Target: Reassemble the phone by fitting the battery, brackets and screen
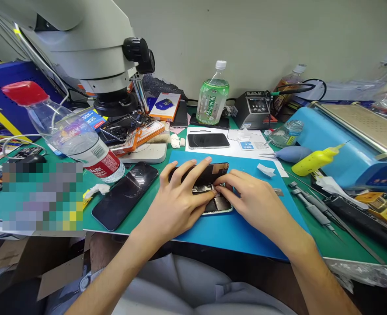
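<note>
An opened phone (213,192) lies on a blue mat (239,227) in front of me, its inner boards and battery showing. My left hand (176,197) rests over the phone's left side, fingers spread on its dark upper part. The fingertips of my right hand (249,192) press on the exposed parts near the phone's middle. Most of the phone is hidden under both hands.
A black phone (124,194) lies left of the mat, another phone (208,140) behind it on white paper. A microscope (91,52) stands at back left, bottles (213,94) behind, a tilted bottle (71,135) at left. Screwdrivers (311,208), a yellow squeeze bottle (314,161) and a blue machine (353,140) sit right.
</note>
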`<state>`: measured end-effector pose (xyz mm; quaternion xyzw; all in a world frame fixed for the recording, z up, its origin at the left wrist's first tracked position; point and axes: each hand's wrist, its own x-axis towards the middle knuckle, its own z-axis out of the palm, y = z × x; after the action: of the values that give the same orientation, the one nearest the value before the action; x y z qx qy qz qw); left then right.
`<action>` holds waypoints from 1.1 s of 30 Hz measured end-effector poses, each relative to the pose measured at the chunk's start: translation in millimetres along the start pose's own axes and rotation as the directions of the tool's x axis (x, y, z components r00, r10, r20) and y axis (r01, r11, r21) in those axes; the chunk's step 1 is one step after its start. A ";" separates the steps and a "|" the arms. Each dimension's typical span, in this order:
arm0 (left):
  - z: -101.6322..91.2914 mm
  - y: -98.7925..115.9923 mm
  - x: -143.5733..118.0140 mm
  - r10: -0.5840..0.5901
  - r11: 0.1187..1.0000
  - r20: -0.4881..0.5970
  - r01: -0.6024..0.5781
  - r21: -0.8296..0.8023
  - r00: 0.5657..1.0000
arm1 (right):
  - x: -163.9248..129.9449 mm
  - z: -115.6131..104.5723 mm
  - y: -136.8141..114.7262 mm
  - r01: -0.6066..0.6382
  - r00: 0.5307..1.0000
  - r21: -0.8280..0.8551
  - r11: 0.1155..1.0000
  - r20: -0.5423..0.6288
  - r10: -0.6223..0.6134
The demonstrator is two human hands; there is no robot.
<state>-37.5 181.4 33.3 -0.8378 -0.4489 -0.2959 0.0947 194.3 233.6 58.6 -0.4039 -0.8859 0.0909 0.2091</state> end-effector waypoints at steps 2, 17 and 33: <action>0.1 -0.7 0.3 0.004 1.000 0.000 -0.004 -0.001 1.000 | -0.6 1.0 1.7 0.014 1.000 -0.006 1.000 -0.002 -0.014; -1.0 3.6 -0.3 -0.021 1.000 0.011 0.021 0.018 1.000 | -24.5 4.0 -2.9 0.136 0.973 -0.167 0.976 -0.165 -0.164; 10.1 8.9 -1.7 -0.097 0.995 -0.038 0.097 -0.026 0.995 | -32.2 10.8 -6.5 0.008 0.976 -0.015 1.000 -0.219 -0.011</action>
<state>-26.8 179.4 25.1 -0.8101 -0.4835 -0.3220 0.0789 204.0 205.2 41.5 -0.4085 -0.8600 0.0387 0.3032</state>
